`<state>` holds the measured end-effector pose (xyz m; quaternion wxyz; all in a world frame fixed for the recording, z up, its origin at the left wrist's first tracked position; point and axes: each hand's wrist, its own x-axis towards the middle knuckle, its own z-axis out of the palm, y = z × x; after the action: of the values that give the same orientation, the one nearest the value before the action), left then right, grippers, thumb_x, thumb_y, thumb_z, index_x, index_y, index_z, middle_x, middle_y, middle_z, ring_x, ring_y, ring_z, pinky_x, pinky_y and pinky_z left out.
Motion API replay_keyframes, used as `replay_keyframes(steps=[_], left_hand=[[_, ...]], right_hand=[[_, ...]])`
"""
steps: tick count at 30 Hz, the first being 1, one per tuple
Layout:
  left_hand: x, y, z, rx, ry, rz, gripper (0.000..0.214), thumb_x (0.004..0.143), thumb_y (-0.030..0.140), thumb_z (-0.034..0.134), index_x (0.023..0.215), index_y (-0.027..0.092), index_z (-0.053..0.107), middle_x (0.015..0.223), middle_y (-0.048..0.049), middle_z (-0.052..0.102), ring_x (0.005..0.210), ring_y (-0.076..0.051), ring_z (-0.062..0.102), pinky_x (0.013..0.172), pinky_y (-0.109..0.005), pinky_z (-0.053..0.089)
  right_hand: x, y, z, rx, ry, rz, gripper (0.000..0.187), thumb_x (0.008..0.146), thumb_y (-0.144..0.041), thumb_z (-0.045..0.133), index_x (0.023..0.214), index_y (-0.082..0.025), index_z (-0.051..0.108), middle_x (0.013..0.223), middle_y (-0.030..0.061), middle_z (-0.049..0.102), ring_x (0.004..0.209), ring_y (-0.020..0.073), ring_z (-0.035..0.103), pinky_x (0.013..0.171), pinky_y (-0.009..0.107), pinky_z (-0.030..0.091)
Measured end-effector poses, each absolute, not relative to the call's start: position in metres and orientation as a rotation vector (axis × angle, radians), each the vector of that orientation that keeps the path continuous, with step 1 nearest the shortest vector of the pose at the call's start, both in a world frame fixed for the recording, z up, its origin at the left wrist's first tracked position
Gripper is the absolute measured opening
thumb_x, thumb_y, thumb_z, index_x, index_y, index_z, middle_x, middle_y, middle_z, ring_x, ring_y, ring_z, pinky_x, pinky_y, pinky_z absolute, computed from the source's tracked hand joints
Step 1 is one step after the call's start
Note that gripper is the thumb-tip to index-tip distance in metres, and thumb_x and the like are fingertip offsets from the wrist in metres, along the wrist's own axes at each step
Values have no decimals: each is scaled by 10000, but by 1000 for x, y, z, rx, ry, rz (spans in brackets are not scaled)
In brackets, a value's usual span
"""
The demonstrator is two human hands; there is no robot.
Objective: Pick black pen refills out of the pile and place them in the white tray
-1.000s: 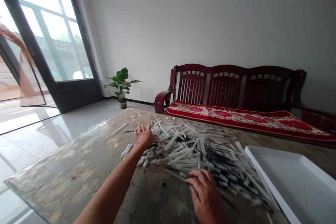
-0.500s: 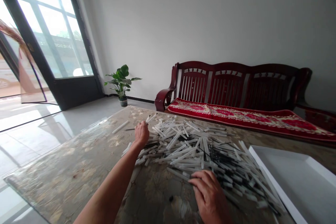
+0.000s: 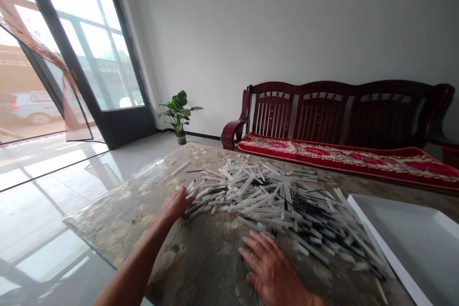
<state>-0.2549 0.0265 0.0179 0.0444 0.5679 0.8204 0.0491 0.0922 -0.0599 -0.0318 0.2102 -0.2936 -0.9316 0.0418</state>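
A big heap of white plastic tubes and thin black refills (image 3: 276, 201) is spread over a glass-topped table (image 3: 114, 220) with a floral pattern. My left hand (image 3: 174, 205) reaches out to the heap's near left edge, fingers stretched toward the loose tubes and touching them. My right hand (image 3: 267, 267) lies flat on the glass just in front of the heap, fingers spread and holding nothing. A single white tube (image 3: 180, 168) and a thin black refill lie apart at the far left of the heap.
A white tray (image 3: 405, 244) lies on the table at the right. Behind the table stands a dark red wooden bench (image 3: 322, 114) with a red cushion. A potted plant (image 3: 178, 114) sits by the wall, beside tall glass doors (image 3: 89, 57).
My left hand pulled back from the heap's far left edge to its near left edge and opened. My right hand slid off the heap toward me. The view shifted left.
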Motion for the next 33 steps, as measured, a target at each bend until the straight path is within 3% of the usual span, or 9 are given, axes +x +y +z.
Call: replay_keyframes(steps=[7,13,16,19,22,25,33], left_hand=[[-237,24,18,1727,2478,70,147,789,241,578,919,190,624,1030,-158,747,962,-283,700,734,-320,475],[-233,26,25,1655,2505,124,104,811,264,542,757,188,590,955,-167,752,883,-287,711,610,-294,435],[-223,24,29,1662,2529,228,216,903,288,409,822,190,583,936,-166,742,887,-282,704,611,-302,417],[-195,20,35,1743,2484,349,269,963,308,305,907,221,554,937,-101,740,871,-224,694,653,-282,410],[-152,16,38,1899,2267,504,229,980,325,320,945,235,527,856,-56,735,788,-198,683,652,-277,394],[-108,19,36,2009,2107,517,196,984,323,353,985,228,524,869,-71,729,805,-215,685,654,-289,391],[-46,40,12,2206,2066,533,257,955,199,397,1087,234,615,1104,-104,650,956,-220,661,724,-305,451]], right_hand=[[95,-59,-41,-1015,-2358,52,377,865,-207,671,1235,-283,668,1295,13,666,1285,253,534,1088,406,429],[93,-59,-43,-1003,-2334,52,375,854,-199,675,1221,-272,674,1279,17,671,1276,251,537,1088,414,421],[93,-55,-45,-1033,-2288,8,382,837,-143,676,1200,-262,681,1240,15,687,1246,253,547,1063,416,427],[95,-47,-44,-1070,-2213,-41,363,811,-17,649,1072,-259,720,1138,6,711,1168,235,572,997,387,451],[99,-41,-39,-1154,-2126,-60,323,781,34,660,912,-253,731,1007,0,704,1007,219,594,880,362,475],[103,-38,-34,-1226,-2099,-49,271,768,13,693,836,-249,717,904,-2,673,892,215,577,794,359,470],[108,-37,-34,-1186,-2041,-36,246,811,-1,623,771,-237,680,909,19,661,902,217,561,811,359,470]])
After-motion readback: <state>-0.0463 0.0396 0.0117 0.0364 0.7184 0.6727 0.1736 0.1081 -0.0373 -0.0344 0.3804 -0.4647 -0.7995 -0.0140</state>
